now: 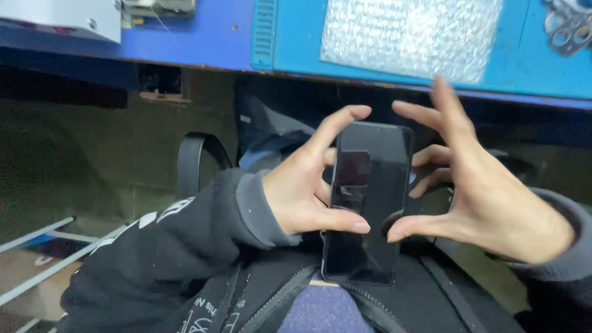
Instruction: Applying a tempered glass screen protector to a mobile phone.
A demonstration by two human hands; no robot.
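A black smartphone with a dark glossy screen stands upright over my lap, below the table edge. My left hand grips its left side, thumb pressed on the lower screen and index finger arched over the top corner. My right hand is at the phone's right side, thumb tip touching the lower right edge, index finger near the top right corner and the other fingers spread apart. A small dark rectangle shows on the upper screen. Both arms wear black sleeves with grey cuffs.
A blue workbench runs across the top, with a lighter blue mat and a sheet of bubble wrap on it. Metal tools lie at the far right, a white box at the far left. A white metal frame is at lower left.
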